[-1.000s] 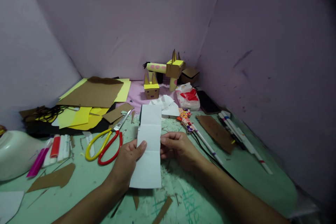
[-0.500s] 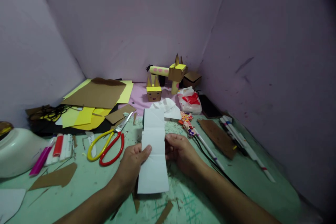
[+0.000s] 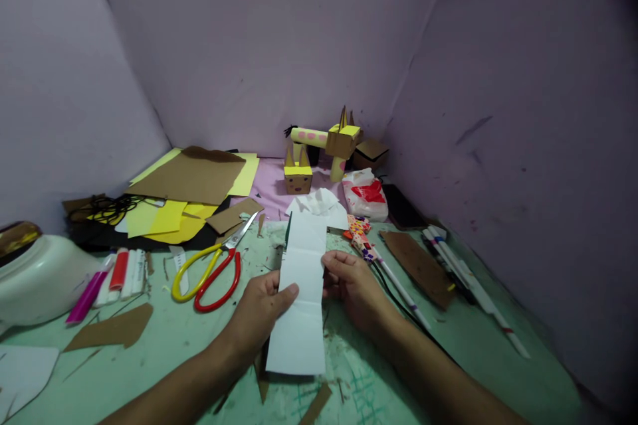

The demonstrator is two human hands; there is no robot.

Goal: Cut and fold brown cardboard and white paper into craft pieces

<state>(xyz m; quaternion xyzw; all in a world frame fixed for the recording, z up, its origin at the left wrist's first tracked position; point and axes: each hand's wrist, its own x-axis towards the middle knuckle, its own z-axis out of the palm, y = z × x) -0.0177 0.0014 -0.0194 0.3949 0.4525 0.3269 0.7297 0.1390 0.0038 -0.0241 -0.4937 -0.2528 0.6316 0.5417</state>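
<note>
White paper strip [image 3: 302, 309], creased crosswise, is over tabletop [image 3: 184, 358], between both hands. Left hand [image 3: 262, 309]: grip closed on its left edge, thumb on top. Right hand [image 3: 353, 282]: grip pinches right edge, some fingers hidden. Scissors [image 3: 231, 254] lie left, apart.

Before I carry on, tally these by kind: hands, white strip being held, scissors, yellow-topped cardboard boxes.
Left hand and right hand: 2
White paper strip: 1
Scissors: 1
Front yellow-topped box and rear yellow-topped box: 2
Total: 6
</note>
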